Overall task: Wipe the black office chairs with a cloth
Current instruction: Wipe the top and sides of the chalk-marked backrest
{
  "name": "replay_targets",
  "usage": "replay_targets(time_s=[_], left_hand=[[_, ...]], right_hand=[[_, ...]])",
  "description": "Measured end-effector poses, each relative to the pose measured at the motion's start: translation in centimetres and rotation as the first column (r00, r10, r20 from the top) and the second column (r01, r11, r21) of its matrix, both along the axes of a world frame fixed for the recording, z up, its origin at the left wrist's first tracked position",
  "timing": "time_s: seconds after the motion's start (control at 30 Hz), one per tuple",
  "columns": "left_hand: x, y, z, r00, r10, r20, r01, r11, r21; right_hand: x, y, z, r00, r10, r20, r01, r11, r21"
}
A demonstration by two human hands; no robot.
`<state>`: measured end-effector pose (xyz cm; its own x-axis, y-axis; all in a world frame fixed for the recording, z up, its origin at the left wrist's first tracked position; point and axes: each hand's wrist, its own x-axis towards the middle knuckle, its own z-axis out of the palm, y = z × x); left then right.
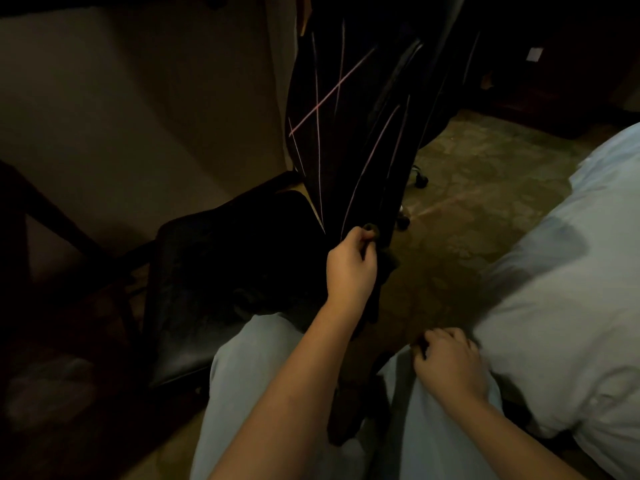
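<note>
Cloth (385, 268), dark and bunched, is gripped in the curled fingers (367, 235) of the left hand (350, 270) and is held against the black chair (346, 126) at the lower edge of its backrest, just above the seat (214, 271). Thin pink lines are seen across the backrest. The right hand (450, 367) is rested on a knee (433, 427) in pale blue trousers, fingers curled; whether anything is pinched there cannot be told. A castor (421, 181) is seen on the mottled floor (485, 188), and white bedding (571, 271) lies at the right.
</note>
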<state>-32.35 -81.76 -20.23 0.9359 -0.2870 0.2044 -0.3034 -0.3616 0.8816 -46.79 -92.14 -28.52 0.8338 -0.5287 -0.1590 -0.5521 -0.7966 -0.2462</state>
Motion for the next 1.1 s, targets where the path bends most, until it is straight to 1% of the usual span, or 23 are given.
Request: replay_targets(time_s=[0.1,0.17,0.23,0.33,0.43,0.47,0.5,0.6,0.7,0.77,0.87,0.93,1.0,1.1], left_hand=[[-0.2,0.0,-1.8,0.995,0.022,-0.102,-0.019,0.999,0.036],[-0.2,-0.2,-2.1,0.982,0.045,-0.182,-0.042,0.999,0.022],[-0.2,-0.3,-1.7,0.976,0.057,-0.209,-0.058,0.998,0.0],[-0.3,-0.4,-0.1,0.982,0.048,-0.181,-0.056,0.998,-0.037],[0.0,-0.7,3.3,0.992,0.024,-0.127,-0.041,0.99,-0.134],[0.3,-0.9,4.7,0.994,0.022,-0.11,-0.039,0.987,-0.155],[0.6,-1.1,6.1,0.995,0.022,-0.096,-0.038,0.985,-0.169],[1.6,-1.9,9.5,0.999,0.022,-0.044,-0.03,0.978,-0.206],[2.0,-2.4,11.1,1.0,0.023,0.021,-0.017,0.969,-0.247],[1.6,-2.5,11.0,0.999,0.01,0.052,0.003,0.968,-0.253],[0.6,-2.2,9.0,0.998,0.006,0.067,0.009,0.974,-0.226],[0.0,-1.9,7.2,0.999,0.027,0.022,-0.022,0.979,-0.205],[-0.3,-1.6,5.5,0.999,0.038,-0.024,-0.042,0.983,-0.177],[-0.5,-1.3,4.0,0.997,0.051,-0.057,-0.058,0.99,-0.128]], right_hand=[[-0.2,-0.5,-0.4,1.0,-0.009,0.028,0.009,1.0,-0.001],[-0.2,-0.6,-0.6,0.999,-0.013,0.03,0.013,1.0,0.005],[-0.2,-0.5,-0.6,1.0,-0.01,0.029,0.01,1.0,-0.006],[0.2,-0.4,-0.5,0.999,-0.023,-0.023,0.024,0.999,0.028],[0.5,-0.2,0.0,0.992,-0.075,-0.1,0.087,0.989,0.118],[0.5,-0.2,0.2,0.991,-0.086,-0.103,0.1,0.985,0.141],[0.5,-0.3,0.4,0.992,-0.073,-0.1,0.088,0.984,0.155],[0.5,-0.7,1.0,0.996,0.03,-0.082,-0.016,0.988,0.156],[0.3,-1.2,1.2,0.991,0.08,-0.103,-0.059,0.978,0.198],[0.2,-1.3,1.2,0.991,0.082,-0.105,-0.059,0.977,0.206],[0.0,-1.1,0.7,0.997,0.05,-0.063,-0.039,0.985,0.169],[0.0,-1.0,0.5,0.999,-0.002,-0.053,0.011,0.988,0.157],[0.0,-0.9,0.4,0.995,-0.039,-0.094,0.055,0.984,0.169],[0.3,-1.0,0.7,0.996,-0.009,-0.087,0.021,0.989,0.146]])
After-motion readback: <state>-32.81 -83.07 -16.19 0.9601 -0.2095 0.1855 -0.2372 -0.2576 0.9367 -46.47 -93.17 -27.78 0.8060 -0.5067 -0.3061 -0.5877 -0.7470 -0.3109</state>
